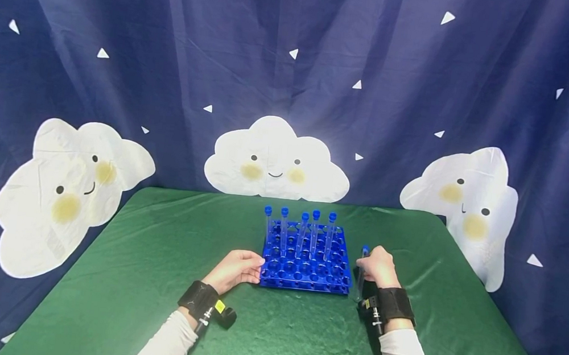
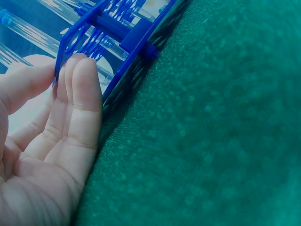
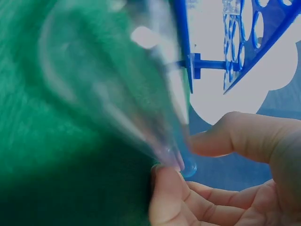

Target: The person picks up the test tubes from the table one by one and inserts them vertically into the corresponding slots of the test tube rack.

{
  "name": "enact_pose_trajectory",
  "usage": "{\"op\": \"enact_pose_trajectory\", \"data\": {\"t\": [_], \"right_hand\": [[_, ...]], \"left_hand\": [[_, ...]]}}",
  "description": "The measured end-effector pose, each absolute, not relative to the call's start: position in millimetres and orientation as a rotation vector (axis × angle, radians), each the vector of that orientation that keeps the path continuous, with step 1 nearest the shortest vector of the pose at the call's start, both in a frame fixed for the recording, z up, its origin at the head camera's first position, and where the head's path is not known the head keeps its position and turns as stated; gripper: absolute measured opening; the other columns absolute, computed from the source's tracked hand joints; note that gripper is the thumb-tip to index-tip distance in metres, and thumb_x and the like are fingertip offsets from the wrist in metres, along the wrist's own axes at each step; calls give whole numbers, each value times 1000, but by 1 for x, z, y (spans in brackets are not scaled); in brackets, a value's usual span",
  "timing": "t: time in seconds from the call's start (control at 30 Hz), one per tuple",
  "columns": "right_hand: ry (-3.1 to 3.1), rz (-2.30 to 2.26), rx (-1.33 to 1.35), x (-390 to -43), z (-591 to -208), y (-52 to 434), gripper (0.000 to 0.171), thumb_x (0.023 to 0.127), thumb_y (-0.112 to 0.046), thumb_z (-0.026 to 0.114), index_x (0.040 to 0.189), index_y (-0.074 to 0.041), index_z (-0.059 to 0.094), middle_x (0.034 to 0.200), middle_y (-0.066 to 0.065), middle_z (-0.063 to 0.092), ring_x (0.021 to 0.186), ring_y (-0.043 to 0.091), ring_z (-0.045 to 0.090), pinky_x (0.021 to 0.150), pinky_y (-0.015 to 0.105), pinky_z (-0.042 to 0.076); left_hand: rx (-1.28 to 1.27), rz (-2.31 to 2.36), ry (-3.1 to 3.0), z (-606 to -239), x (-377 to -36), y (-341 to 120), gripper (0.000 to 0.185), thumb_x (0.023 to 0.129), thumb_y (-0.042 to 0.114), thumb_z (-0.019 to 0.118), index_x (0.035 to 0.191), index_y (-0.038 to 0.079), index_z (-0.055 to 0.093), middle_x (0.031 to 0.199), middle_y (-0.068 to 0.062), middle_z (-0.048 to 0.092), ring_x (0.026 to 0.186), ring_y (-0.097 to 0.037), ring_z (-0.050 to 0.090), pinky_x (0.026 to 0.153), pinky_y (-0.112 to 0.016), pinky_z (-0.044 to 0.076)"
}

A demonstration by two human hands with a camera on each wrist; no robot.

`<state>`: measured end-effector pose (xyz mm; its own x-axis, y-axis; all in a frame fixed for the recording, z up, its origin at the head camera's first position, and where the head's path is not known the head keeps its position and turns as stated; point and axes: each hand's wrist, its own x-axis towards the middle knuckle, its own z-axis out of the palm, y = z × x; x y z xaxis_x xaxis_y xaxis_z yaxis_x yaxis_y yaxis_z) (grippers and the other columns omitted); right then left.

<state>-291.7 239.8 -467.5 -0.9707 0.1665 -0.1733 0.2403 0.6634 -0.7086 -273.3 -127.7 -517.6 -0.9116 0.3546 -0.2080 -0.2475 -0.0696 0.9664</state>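
A blue test tube rack (image 1: pixel 304 277) stands on the green table with several clear, blue-capped test tubes (image 1: pixel 301 237) upright in its rear half. The holes towards the front hold no tubes. At the rack's left side, my left hand (image 1: pixel 236 268) pinches the edge of its upper plate (image 2: pixel 66 41) between thumb and fingers. Just right of the rack, my right hand (image 1: pixel 380 267) grips another blue-capped test tube (image 1: pixel 360 283) close below the cap. That tube hangs roughly upright; the right wrist view shows its clear body (image 3: pixel 106 101) blurred, near the camera.
Green cloth covers the table (image 1: pixel 290 332). Behind it hangs a dark blue curtain (image 1: pixel 252 83) with printed clouds and white triangles. A strapped camera sits on each wrist, the right one (image 1: pixel 371 311) close by the lower end of the held tube.
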Motion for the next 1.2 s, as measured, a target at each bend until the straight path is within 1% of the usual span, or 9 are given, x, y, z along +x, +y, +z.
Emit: {"op": "enact_pose_trajectory", "data": {"t": [0.13,0.23,0.3,0.37,0.47,0.7,0.9,1.1,1.2], "right_hand": [[2775,-1269,322,-290,-463,241,18,82,-8,62,73,-3,47,66,8,59,54,14,64,55,30,60],[2780,-1329,305,-288,-458,241,15,83,-7,60,85,4,50,69,9,60,55,12,64,56,29,60],[2797,-1350,297,-288,-454,240,23,85,-7,59,101,8,51,76,12,61,56,10,63,56,28,60],[2829,-1348,308,-289,-450,239,31,86,-8,60,111,8,51,83,16,63,57,9,63,56,26,59],[2921,-1296,285,-288,-443,237,35,87,-10,59,117,6,49,86,18,64,57,9,64,55,24,56],[3156,-1350,139,-282,-426,233,34,83,-8,59,115,0,51,85,17,68,56,11,64,54,23,49],[3310,-1477,31,-275,-413,223,31,83,-4,60,113,-4,52,88,15,67,76,25,65,69,32,50],[3366,-1646,-77,-270,-403,215,29,82,-2,63,110,-2,53,89,14,67,82,24,64,72,16,44],[3356,-1689,-127,-271,-403,212,29,82,-2,64,109,-1,53,90,14,68,83,24,65,72,17,47]], "left_hand": [[118,2037,1807,-518,-273,-128,16,91,13,67,99,0,63,76,-1,65,64,-11,65,64,-25,60],[112,2038,1805,-518,-273,-128,15,91,13,67,99,1,63,76,-1,65,64,-11,65,64,-25,60],[112,2036,1807,-519,-273,-128,16,91,13,67,100,1,63,76,-1,66,64,-11,65,65,-25,60],[113,2036,1807,-519,-273,-128,17,91,14,67,100,1,63,76,-1,66,64,-11,65,65,-25,60],[117,2036,1808,-519,-274,-128,17,91,14,67,100,1,63,76,-1,65,65,-11,65,65,-25,60],[113,2034,1815,-519,-274,-128,14,91,14,68,97,3,64,76,-1,65,64,-11,65,65,-25,60],[113,2044,1800,-518,-274,-128,14,91,13,67,98,2,63,75,-1,65,64,-11,65,64,-25,60],[124,2038,1806,-517,-272,-128,15,91,13,67,99,1,63,76,0,65,65,-11,65,64,-25,60],[119,2038,1808,-517,-272,-128,14,91,14,67,98,2,63,75,0,65,64,-11,65,64,-25,60]]}}
